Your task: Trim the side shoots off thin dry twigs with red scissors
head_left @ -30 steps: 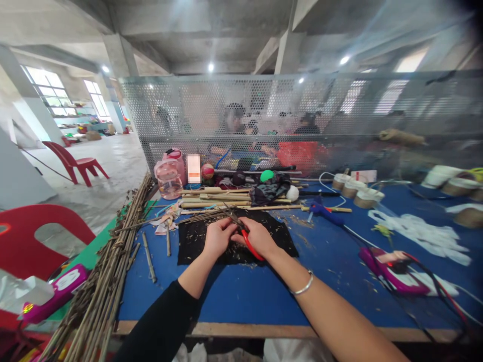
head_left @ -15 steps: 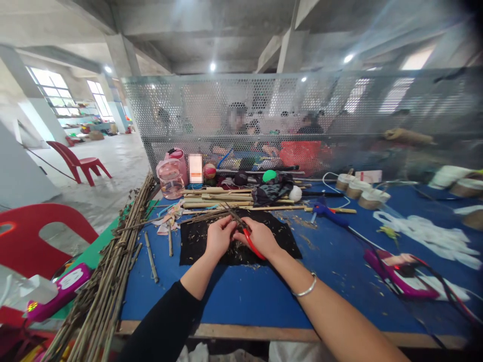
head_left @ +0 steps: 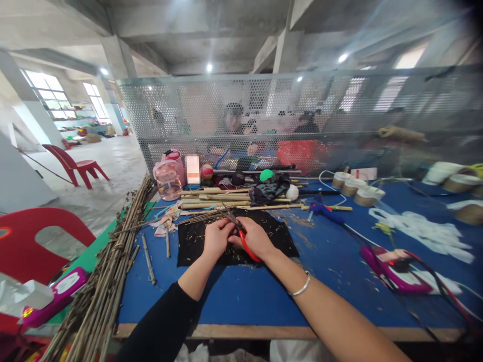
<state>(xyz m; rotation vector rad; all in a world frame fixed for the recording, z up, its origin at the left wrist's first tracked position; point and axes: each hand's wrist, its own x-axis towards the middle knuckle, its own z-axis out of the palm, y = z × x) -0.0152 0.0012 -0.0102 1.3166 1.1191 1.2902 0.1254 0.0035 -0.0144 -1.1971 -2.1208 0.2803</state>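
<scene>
My right hand (head_left: 254, 236) is closed around red-handled cutters (head_left: 246, 245), whose dark blades point up and left at a bundle of thin twigs (head_left: 206, 216). Close beside it, my left hand (head_left: 218, 238) is closed and pinches the twigs by the blades. Both hands rest over a black cloth (head_left: 190, 242) strewn with small clippings, on the blue table (head_left: 234, 296).
A long bundle of sticks (head_left: 113, 271) lies along the table's left edge. Behind the cloth lie bamboo rods (head_left: 211, 200), a pink jug (head_left: 168, 178), a blue tool (head_left: 325, 212) and tape rolls (head_left: 356, 191). A purple tool (head_left: 392, 269) lies at the right. People sit behind a mesh screen (head_left: 264, 115).
Both hands stay together over the black cloth with the cutters at the twigs. Only the view has shifted slightly.
</scene>
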